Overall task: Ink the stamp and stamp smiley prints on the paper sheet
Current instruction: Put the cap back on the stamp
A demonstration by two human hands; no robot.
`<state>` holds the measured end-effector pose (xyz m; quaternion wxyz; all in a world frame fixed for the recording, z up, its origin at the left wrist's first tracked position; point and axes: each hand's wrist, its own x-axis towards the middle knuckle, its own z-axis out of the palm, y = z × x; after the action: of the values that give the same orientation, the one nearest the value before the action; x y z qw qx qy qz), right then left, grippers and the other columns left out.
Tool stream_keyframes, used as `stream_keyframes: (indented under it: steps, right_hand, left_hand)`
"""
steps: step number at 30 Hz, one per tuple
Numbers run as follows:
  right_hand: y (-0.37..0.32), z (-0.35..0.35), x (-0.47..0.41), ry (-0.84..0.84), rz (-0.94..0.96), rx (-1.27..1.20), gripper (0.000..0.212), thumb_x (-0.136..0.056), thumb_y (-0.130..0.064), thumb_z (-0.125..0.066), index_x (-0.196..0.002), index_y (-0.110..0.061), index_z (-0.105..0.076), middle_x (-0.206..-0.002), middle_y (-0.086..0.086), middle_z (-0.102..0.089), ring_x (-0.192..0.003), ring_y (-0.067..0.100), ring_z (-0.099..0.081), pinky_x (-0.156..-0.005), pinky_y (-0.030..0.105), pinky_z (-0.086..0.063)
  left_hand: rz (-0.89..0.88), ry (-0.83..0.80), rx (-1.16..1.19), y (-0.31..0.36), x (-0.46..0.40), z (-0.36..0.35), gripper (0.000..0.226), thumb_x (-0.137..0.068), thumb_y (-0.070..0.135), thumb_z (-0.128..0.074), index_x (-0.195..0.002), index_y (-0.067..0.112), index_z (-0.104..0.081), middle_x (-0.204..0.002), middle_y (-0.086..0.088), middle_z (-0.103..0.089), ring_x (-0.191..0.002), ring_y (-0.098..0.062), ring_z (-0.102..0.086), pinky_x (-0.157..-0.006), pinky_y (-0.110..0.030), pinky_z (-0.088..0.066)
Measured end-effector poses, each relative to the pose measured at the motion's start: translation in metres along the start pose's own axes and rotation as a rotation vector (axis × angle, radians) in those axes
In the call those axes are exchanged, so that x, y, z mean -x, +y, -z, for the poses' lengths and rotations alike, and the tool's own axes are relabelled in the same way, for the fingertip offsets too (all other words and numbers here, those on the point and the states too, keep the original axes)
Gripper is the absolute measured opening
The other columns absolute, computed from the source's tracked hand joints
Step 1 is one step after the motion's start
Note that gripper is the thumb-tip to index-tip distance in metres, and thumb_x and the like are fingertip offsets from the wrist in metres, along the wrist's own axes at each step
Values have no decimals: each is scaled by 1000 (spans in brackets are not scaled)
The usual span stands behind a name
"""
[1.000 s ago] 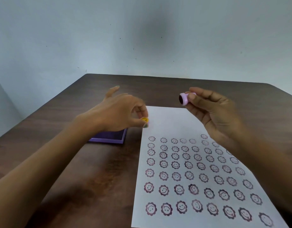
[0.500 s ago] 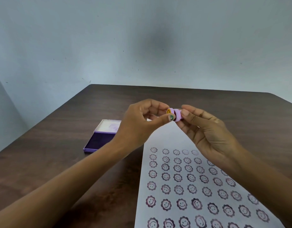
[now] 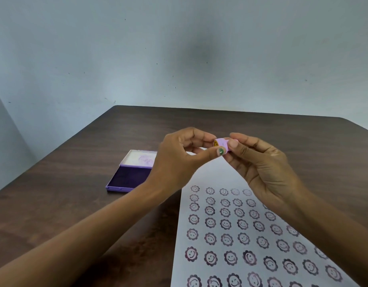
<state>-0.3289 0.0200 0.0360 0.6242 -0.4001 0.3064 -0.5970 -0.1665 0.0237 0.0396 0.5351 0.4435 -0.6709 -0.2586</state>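
both hands [image 3: 180,160] now pinch stamp [image 3: 221,144] above paper [image 3: 201,179], beside ink pad [image 3: 129,180].

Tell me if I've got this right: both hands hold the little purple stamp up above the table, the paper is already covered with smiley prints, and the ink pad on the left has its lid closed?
Not quite. The head view shows the ink pad open, lid folded back, dark pad bare. The rest holds: left hand and right hand pinch the stamp above the table, and the paper bears smiley prints.
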Motion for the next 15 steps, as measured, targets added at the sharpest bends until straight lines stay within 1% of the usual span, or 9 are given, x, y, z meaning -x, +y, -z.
stream_keyframes:
  steps: [4,7,10,12,13,14,15]
  right_hand:
    - [2,0,0,-4,12,10,20,-60,-6,-70,-80,-9,-73,-86,12,-76,-84,24,-71,-64,22,-57]
    - [3,2,-1,-2,19,25,21,-60,-6,-70,-81,-9,-73,-87,12,-76,-84,24,-71,-65,22,-57]
    - [1,4,-2,9,39,73,25,-59,-7,-72,-83,-8,-72,-86,12,-76,-83,24,-71,-65,23,-57]
    - [-5,5,-3,42,85,128,27,-59,-8,-73,-86,-7,-71,-87,12,-76,-84,25,-71,-66,23,-57]
    - [-9,7,-4,66,122,152,28,-59,-8,-73,-87,-7,-70,-86,11,-76,-84,25,-71,-67,23,-57]
    - [-13,8,-5,96,163,178,29,-58,-9,-73,-87,-8,-70,-85,9,-76,-84,24,-71,-69,24,-57]
    - [-17,10,-6,130,198,205,30,-58,-11,-73,-87,-8,-69,-84,8,-76,-84,23,-71,-70,24,-58]
  left_hand:
    - [-5,19,31,-3,1,-1,22,-70,28,-78,-89,20,-70,-84,14,-71,-77,-2,-66,-65,-10,-50]
    - [-11,21,23,-4,1,-2,21,-69,28,-78,-88,22,-70,-83,15,-70,-75,-1,-66,-65,-10,-50]
    - [5,-46,-39,-3,0,0,24,-72,32,-76,-93,24,-69,-88,15,-70,-79,0,-65,-67,-12,-51]
    - [1,-159,-218,0,1,2,38,-73,44,-71,-106,26,-65,-101,13,-70,-90,-2,-64,-76,-20,-52]
    - [-22,-232,-366,2,3,3,50,-72,53,-67,-114,28,-61,-112,12,-67,-100,-4,-61,-86,-26,-49]
    - [-45,-325,-530,3,5,3,64,-70,64,-61,-123,29,-55,-124,10,-62,-112,-8,-55,-98,-31,-41]
    - [-61,-445,-678,4,7,4,80,-66,74,-54,-133,29,-46,-137,9,-52,-125,-12,-44,-108,-36,-27]
